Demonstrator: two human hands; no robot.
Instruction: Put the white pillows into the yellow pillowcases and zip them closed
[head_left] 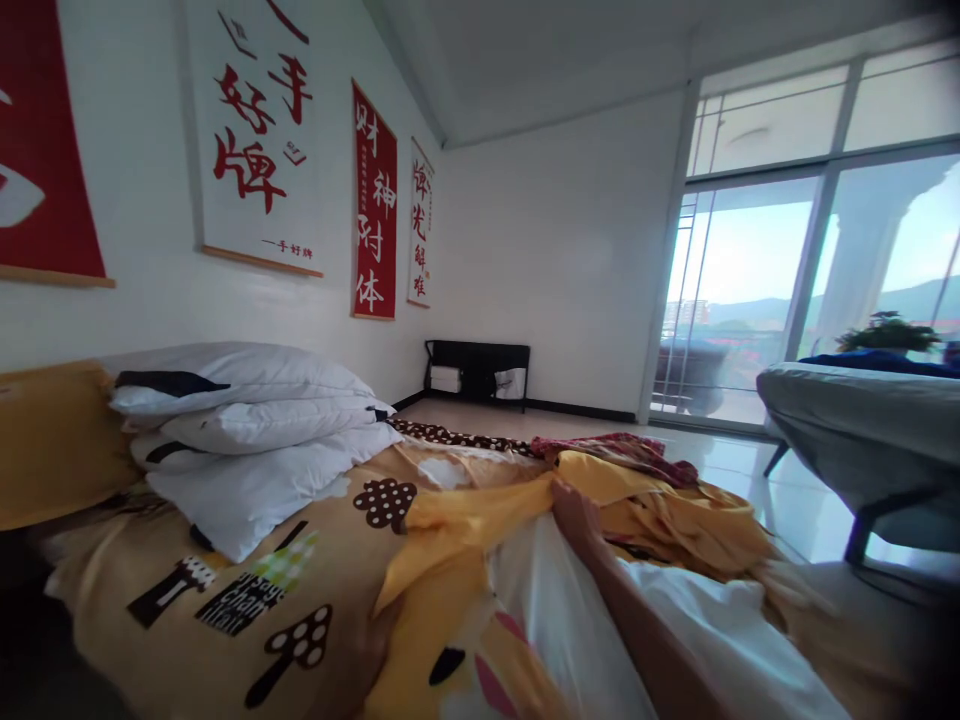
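My right hand (576, 512) reaches forward, its fingers closed on the edge of a yellow fabric cover (465, 525). That cover has a cartoon print with black and pink shapes and drapes toward me. White fabric (536, 590) shows from under the cover beside my right forearm, and more white fabric (697, 610) lies to the right of the arm. Low in the middle, a dim, blurred part of my left hand (375, 645) appears at the cover's left side; its fingers are hidden. Beneath everything spreads a tan bedsheet (330, 530) printed with brown trees.
Several white pillows (262, 420) are stacked at left, beside a yellow pillow (60, 440). Crumpled yellow bedding (690, 520) and a dark red patterned cloth (615, 455) lie at right. A grey chair (862, 440) stands near the glass doors; a black rack (478, 370) sits by the far wall.
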